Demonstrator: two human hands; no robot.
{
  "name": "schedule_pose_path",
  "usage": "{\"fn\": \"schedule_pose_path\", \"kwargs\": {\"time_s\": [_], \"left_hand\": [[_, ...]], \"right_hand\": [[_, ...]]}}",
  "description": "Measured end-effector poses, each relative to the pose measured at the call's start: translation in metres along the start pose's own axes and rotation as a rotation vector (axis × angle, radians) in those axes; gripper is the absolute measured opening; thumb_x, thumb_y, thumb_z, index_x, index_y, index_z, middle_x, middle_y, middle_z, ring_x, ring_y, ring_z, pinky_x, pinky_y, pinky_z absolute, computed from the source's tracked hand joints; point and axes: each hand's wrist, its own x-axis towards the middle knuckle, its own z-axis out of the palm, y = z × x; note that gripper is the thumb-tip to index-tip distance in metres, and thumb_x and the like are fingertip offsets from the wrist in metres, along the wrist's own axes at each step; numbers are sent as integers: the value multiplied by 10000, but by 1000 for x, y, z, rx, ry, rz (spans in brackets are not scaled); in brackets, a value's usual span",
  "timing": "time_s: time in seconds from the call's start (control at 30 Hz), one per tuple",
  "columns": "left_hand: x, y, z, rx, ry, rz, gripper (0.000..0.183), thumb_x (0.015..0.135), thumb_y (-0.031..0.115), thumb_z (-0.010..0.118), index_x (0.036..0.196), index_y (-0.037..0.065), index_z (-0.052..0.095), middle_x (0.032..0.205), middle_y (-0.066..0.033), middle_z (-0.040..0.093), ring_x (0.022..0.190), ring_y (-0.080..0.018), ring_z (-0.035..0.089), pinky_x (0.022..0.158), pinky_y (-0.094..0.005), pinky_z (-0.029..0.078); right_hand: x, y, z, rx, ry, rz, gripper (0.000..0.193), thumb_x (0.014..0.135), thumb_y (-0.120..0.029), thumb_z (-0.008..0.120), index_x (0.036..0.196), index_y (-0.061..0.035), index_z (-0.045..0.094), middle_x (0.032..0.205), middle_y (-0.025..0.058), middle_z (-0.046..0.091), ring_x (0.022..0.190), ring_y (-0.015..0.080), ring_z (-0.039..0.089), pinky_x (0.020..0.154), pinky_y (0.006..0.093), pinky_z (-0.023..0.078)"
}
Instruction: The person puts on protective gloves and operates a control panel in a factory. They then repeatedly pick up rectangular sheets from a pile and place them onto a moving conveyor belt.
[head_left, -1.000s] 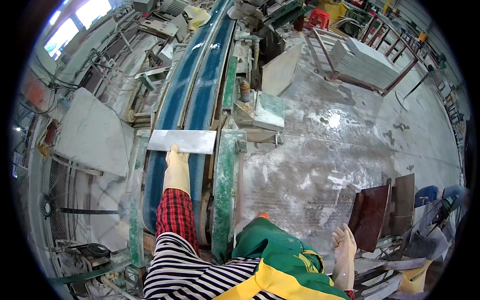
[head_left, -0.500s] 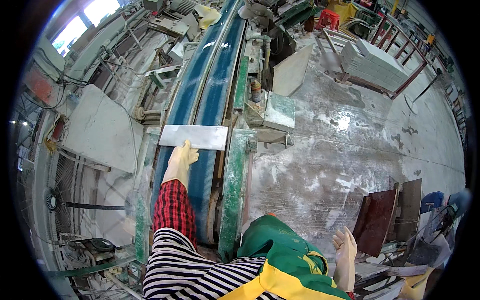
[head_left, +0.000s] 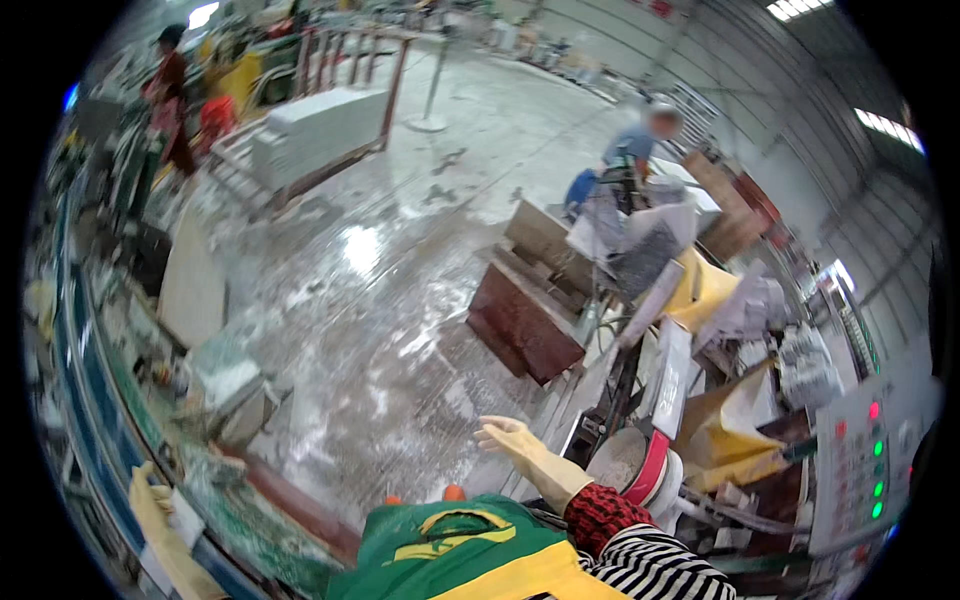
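Observation:
My left hand (head_left: pixel 152 505), in a cream rubber glove, is at the lower left over the blue belt conveyor (head_left: pixel 95 385). It lies across a white slab (head_left: pixel 186 521) on the belt, its fingers stretched out over the slab's edge; part of the slab is hidden under the glove. My right hand (head_left: pixel 522 446), gloved alike, reaches out at lower centre, open and holding nothing. Nearest to it is a round white tub with a red band (head_left: pixel 648 468).
Dark red boards (head_left: pixel 525 320) stand beyond my right hand. A control panel with lit buttons (head_left: pixel 865 460) is at right. White slabs are stacked on a rack (head_left: pixel 320 140). One person (head_left: pixel 630 145) is at the back right, another (head_left: pixel 170 95) at far left.
The view has swung to the right, so the conveyor is now at the left rim and the control panel shows. My right hand is now stretched farther forward. My left hand stays at the slab.

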Motion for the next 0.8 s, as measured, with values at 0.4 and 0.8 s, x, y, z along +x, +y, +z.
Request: {"fn": "schedule_pose_path", "kwargs": {"time_s": [0.4,0.8], "left_hand": [[-230,-64,357,186,-1326,-485,513,1010,381,592,1353,2,542,1166,-181,713,866,-235,695,754,-363,578],[-258,-76,365,420,-1243,-449,395,1048,322,549,1315,31,562,1139,-136,721,853,-184,704,737,-313,582]], "right_hand": [[-47,-15,-165,-840,961,-320,608,772,-389,750,1307,-126,632,1205,222,692,1143,366,659,1007,412,512],[-119,-24,-334,-694,1267,393,1224,658,-570,876,1583,-97,230,1488,255,390,1338,449,484,1105,485,436]]}}
